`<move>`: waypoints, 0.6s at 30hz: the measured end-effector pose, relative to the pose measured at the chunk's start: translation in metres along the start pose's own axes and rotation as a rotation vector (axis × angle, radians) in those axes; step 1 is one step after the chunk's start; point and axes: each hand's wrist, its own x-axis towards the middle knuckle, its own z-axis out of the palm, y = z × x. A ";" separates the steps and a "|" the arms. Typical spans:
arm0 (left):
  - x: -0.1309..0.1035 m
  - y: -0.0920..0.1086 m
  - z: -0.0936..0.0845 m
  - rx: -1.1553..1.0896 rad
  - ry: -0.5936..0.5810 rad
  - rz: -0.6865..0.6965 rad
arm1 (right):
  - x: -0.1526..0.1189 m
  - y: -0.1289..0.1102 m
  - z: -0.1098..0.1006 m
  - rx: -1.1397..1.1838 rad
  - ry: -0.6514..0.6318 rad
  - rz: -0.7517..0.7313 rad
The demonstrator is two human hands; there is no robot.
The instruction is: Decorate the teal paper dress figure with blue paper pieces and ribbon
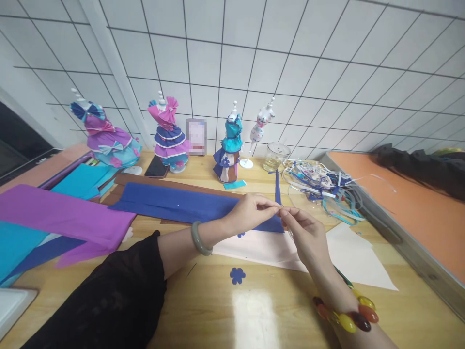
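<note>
My left hand (250, 211) and my right hand (308, 236) meet over the table, thumbs and fingers pinched together at the tips. What they pinch is too small to make out. A narrow dark blue strip (277, 188) shows just beyond the fingertips; I cannot tell whether they touch it. Behind my left hand lies a folded dark blue sheet (174, 201), and beneath both hands is a pale pink sheet (257, 249). Nearer to me, a dark blue flower cutout (237, 276) lies flat on the wood.
Small dress forms stand along the tiled wall, among them a pink-and-blue one (170, 140) and a teal one (232, 140). A glass cup (275, 157) sits beside a heap of scraps (323, 179). Purple sheets (72, 213) lie left; a raised wooden edge (399, 247) borders the right.
</note>
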 end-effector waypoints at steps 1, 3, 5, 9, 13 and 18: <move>-0.001 0.000 0.000 0.027 -0.001 0.025 | 0.000 0.000 0.000 -0.011 0.001 0.004; -0.002 0.000 -0.001 0.086 -0.003 0.074 | -0.001 0.000 -0.001 -0.027 0.008 0.014; -0.003 -0.001 -0.002 0.182 0.009 0.125 | -0.001 0.001 -0.001 -0.031 0.007 0.021; -0.004 -0.003 -0.004 0.322 0.011 0.211 | -0.002 0.002 -0.002 -0.058 0.021 0.060; -0.003 -0.005 -0.007 0.316 0.047 0.173 | -0.003 0.000 -0.001 -0.113 0.051 0.090; 0.004 -0.014 -0.010 0.067 0.198 0.037 | -0.004 0.003 0.001 -0.118 0.072 0.079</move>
